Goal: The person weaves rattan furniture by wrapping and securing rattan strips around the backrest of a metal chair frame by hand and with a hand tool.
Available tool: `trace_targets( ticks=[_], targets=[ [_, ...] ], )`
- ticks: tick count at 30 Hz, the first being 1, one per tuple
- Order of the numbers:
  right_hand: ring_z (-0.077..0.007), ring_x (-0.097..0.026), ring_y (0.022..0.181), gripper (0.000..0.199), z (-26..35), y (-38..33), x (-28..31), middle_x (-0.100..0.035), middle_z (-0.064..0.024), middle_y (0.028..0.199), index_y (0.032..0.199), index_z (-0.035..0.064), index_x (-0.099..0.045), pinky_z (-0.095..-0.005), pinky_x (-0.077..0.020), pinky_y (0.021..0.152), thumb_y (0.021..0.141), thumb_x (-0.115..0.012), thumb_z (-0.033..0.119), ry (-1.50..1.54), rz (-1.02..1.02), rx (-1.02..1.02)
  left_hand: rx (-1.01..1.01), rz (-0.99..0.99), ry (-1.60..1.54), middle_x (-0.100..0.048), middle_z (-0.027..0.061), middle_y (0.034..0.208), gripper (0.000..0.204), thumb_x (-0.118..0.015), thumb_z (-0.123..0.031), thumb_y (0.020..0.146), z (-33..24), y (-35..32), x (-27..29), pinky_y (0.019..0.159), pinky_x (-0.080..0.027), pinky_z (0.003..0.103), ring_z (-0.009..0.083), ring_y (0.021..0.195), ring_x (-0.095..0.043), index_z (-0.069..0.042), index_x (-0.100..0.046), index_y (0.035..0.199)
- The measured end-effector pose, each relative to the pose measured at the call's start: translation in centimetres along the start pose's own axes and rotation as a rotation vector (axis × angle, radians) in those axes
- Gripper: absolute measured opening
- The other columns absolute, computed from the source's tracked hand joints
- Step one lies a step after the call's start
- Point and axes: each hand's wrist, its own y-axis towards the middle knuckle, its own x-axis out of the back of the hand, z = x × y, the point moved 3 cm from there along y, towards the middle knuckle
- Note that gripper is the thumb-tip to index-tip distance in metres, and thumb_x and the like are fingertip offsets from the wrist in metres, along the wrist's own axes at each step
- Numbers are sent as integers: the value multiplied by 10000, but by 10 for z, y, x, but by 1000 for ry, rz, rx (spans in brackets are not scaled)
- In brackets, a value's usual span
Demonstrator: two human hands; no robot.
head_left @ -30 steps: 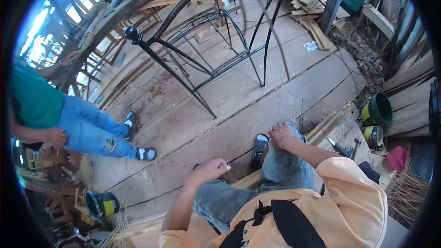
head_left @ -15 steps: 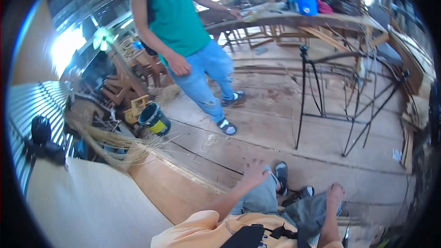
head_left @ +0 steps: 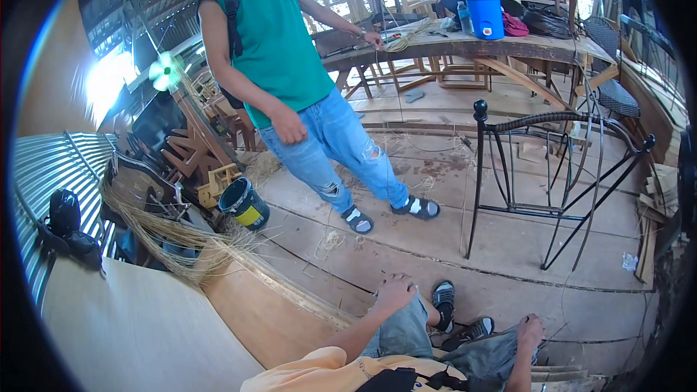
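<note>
- left hand (head_left: 394, 294) rests flat on left knee (head_left: 404, 319), grasping nothing
- right hand (head_left: 530, 332) on right knee (head_left: 501, 352), fingers loose, empty
- metal chair frame (head_left: 552, 174) stands on plank floor (head_left: 406, 247) ahead, well apart from both hands

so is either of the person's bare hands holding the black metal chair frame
No, the left hand and right hand each rest on a knee, apart from the black metal chair frame standing on the wooden floor.
</note>
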Motion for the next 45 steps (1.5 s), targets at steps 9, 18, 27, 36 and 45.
trace_targets(
  ticks=[9,18,27,36,45],
  targets=[
    [-283,-637,908,226,-3,2,-11,-672,-101,943,940,118,-666,-431,-462,814,865,-523,276,-38,5,14,16,-24,-14,-612,52,1161,326,-585,-354,822,15,-1,-3,938,-406,491,274,1142,-534,-127,-653,1046],
    [-297,-626,924,238,-1,-1,-4,-662,-116,954,924,103,-656,-443,-456,821,875,-507,281,-13,13,-5,12,-36,-50,-609,38,1184,320,-579,-333,816,20,-2,-6,960,-398,477,272,1152,-530,-136,-657,1057],
    [-293,-621,951,255,2,-2,1,-659,-122,984,954,90,-663,-441,-455,856,889,-501,275,-32,60,-22,7,-52,-54,-610,40,1179,309,-581,-324,810,17,-3,-2,955,-405,476,272,1161,-522,-134,-659,1042],
    [-286,-618,960,257,2,0,4,-664,-111,986,956,97,-666,-437,-454,857,897,-494,279,-47,82,-27,19,-62,-63,-619,43,1147,284,-588,-310,810,17,-4,-2,929,-425,471,284,1130,-535,-131,-663,1018],
    [-307,-649,911,237,-3,0,-3,-684,-116,948,937,131,-687,-456,-459,826,876,-511,278,-61,-16,0,37,-20,-74,-606,61,1167,322,-585,-341,830,20,-5,1,946,-410,471,283,1149,-518,-119,-660,1050]
  ],
)
